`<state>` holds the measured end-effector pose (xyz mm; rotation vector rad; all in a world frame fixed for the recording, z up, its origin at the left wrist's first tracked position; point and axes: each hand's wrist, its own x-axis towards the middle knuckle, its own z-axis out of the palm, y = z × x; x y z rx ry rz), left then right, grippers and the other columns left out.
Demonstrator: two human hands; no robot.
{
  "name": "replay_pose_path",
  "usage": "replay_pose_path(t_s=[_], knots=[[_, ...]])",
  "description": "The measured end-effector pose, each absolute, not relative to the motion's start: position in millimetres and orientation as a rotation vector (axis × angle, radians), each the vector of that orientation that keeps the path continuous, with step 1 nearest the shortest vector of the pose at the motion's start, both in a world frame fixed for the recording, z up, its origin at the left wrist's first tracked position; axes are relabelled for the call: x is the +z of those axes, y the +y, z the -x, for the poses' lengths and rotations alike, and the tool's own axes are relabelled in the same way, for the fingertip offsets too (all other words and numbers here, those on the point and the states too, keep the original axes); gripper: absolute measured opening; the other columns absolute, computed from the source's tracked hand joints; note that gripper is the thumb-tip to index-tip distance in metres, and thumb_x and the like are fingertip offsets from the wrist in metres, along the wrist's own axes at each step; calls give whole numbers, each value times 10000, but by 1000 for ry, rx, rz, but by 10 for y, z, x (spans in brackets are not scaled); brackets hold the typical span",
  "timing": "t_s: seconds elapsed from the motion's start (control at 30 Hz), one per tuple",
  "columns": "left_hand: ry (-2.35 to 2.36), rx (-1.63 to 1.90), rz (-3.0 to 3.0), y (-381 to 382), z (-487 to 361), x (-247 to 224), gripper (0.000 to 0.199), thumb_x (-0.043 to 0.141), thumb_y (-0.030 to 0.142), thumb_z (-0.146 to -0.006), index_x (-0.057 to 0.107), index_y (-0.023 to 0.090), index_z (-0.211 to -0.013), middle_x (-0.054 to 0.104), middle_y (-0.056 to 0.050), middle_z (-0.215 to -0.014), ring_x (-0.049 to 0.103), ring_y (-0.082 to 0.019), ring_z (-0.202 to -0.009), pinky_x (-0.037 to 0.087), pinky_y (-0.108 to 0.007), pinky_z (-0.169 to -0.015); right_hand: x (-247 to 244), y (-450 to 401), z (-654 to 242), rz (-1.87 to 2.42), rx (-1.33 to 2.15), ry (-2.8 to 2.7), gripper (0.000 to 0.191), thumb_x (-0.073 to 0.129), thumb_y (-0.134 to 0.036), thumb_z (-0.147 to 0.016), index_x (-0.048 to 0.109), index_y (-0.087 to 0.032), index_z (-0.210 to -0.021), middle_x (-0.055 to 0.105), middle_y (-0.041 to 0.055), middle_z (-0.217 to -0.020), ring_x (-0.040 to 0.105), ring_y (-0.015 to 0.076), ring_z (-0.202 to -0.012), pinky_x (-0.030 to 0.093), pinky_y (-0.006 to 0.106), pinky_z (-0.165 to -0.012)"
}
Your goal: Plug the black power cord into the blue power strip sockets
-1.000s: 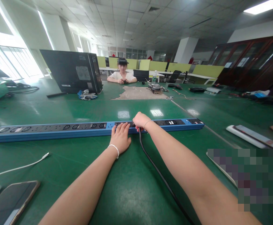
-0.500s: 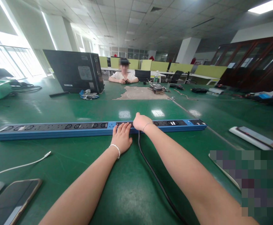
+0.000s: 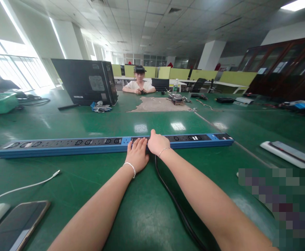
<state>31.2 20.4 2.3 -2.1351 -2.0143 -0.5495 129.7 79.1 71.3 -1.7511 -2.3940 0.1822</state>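
A long blue power strip [image 3: 63, 151] with a black socket face lies across the green table in front of me. My left hand [image 3: 138, 153] rests on its middle, fingers stretched over the sockets beside a blue socket section. Just to the right, my right hand [image 3: 158, 143] is closed over the strip, thumb side up. A black power cord [image 3: 172, 193] comes out beneath that hand and runs down toward me between my forearms. The cord's end is hidden inside my right hand, so I cannot tell how far it sits in a socket.
Phones [image 3: 17, 223] lie near left and at right [image 3: 295, 153]. A white charging cable [image 3: 24, 188] is at left. Farther back are a black computer case [image 3: 84, 82], gloves [image 3: 100, 107], a green basket [image 3: 0, 104] and a bottle [image 3: 175, 86]. A person [image 3: 139, 85] sits opposite.
My right hand has come slightly lower and nearer to me against the strip, still closed. My left hand keeps its place on the strip. The whole view has shifted a little.
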Motion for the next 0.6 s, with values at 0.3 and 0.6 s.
replay_pose_path(t_s=[0.3,0.6], knots=[[-2011,-500,2134,177,-308,37,611,413,303,-811,331,162,-1400,369,-69,-1462,274,-242,-1356,132,-479,-1130,622,779,-1348,1704,262,-2344,414,328,-282,-878,406,-144,-1259,663,164,-998,643,272,-911,465,374,-754],[-2175,-675,2097,160,-309,181,487,376,330,-872,403,182,-1335,522,-69,-1340,418,-197,-1271,244,-411,-1102,440,806,-1877,1424,46,-2440,420,246,-355,-940,595,-219,-1129,657,94,-996,593,219,-947,421,336,-831]])
